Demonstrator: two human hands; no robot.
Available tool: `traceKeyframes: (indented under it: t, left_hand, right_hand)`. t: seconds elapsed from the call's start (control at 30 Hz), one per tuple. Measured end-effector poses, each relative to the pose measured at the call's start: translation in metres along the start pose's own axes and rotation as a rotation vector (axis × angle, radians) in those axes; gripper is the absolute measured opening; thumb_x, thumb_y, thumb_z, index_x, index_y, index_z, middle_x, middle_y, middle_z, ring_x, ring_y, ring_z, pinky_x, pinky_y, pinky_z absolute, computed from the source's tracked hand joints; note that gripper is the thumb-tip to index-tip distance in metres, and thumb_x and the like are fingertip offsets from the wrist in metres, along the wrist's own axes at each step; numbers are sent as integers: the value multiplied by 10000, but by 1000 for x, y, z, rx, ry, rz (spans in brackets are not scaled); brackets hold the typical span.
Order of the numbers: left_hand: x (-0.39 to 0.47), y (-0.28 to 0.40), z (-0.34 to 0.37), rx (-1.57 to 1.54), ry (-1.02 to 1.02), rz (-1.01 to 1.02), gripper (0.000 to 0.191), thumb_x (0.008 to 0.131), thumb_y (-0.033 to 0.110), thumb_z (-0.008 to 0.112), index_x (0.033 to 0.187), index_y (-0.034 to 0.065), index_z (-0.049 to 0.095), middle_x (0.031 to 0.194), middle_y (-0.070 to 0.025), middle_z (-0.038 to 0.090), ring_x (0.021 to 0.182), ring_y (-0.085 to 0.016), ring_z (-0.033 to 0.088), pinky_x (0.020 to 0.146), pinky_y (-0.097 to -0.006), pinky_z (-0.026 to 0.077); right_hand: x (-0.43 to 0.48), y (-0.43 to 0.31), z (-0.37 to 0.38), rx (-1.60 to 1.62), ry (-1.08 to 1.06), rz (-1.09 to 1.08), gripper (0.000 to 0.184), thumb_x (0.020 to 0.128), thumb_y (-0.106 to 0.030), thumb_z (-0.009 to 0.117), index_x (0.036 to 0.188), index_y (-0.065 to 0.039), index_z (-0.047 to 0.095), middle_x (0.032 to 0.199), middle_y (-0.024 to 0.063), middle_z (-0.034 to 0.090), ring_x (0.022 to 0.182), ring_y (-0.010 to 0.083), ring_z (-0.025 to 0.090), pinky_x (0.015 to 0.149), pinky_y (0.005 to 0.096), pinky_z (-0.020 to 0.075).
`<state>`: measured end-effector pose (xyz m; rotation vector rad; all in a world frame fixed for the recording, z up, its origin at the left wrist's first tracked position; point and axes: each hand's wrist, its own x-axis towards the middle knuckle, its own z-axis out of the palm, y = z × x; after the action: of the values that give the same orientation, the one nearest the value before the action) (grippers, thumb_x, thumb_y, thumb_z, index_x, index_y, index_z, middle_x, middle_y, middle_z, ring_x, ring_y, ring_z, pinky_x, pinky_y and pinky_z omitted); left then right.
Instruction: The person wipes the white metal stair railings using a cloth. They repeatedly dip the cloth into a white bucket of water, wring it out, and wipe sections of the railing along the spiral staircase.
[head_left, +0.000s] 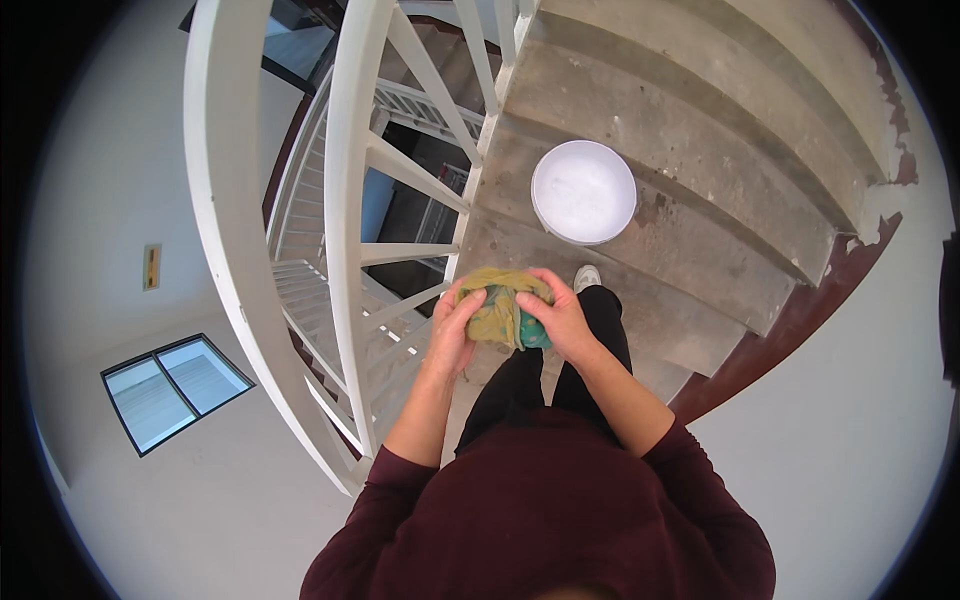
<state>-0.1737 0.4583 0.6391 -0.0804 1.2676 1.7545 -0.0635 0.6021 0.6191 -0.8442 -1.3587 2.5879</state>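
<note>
Held in front of my waist is a bunched cloth, mostly yellow with green patches at its middle and lower right. My left hand grips its left side, thumb on top. On the right side my right hand grips the same cloth, its thumb pressed near the centre. Most of the fingers of both hands are hidden beneath or behind the fabric. Beyond the cloth, a round white bucket stands on a stair tread. Whitish, foamy-looking content shows inside it.
Curved concrete steps rise ahead and to the right. A white railing with slanted balusters borders the left side, above an open stairwell. Dark red skirting with peeling paint runs along the right wall. My shoe is just below the bucket.
</note>
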Motion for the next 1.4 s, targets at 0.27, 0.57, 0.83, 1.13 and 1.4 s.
traceKeyframes:
  t: [0.27, 0.57, 0.83, 1.13, 1.4]
  left_hand:
    - [22, -34, -23, -141, -10, -201, 496, 1017, 408, 484, 1441, 158, 423, 1321, -65, 545, 1161, -197, 567, 922, -391, 497]
    - [83, -79, -6, -321, 178, -205, 421, 1014, 365, 429, 1337, 109, 515, 1270, -98, 586, 1121, -270, 596, 963, -440, 500]
    - [164, -96, 37, -327, 190, -58, 385, 1010, 304, 420, 1342, 124, 501, 1298, -83, 575, 1152, -240, 577, 966, -448, 477]
    - [218, -139, -11, -238, 212, 36, 497, 969, 175, 582, 1405, 50, 379, 1312, -103, 544, 1163, -234, 575, 936, -379, 509]
    - [287, -138, -51, -447, 114, 202, 546, 876, 29, 585, 1392, 24, 406, 1342, -132, 525, 1237, -258, 526, 1042, -409, 437]
  right_hand:
    - [10, -5, -18, -158, 39, -117, 375, 875, -127, 697, 1221, -70, 563, 1094, 36, 632, 991, 133, 599, 876, 293, 495]
    - [44, -27, -67, -868, -204, -349, 484, 871, -282, 690, 1306, -104, 577, 1272, 169, 562, 1222, 327, 503, 1017, 415, 415]
    - [105, -12, -123, -729, -91, -273, 536, 865, -217, 677, 1340, -42, 500, 1274, 200, 543, 1211, 361, 506, 1007, 416, 421]
    - [169, 66, -171, -1215, 88, -578, 556, 804, -230, 733, 1305, -75, 548, 1300, 151, 554, 1325, 386, 414, 1076, 501, 328]
    - [271, 24, -264, -1717, 338, -862, 569, 789, -205, 742, 1322, -150, 549, 1319, 140, 539, 1364, 363, 365, 1097, 566, 275]
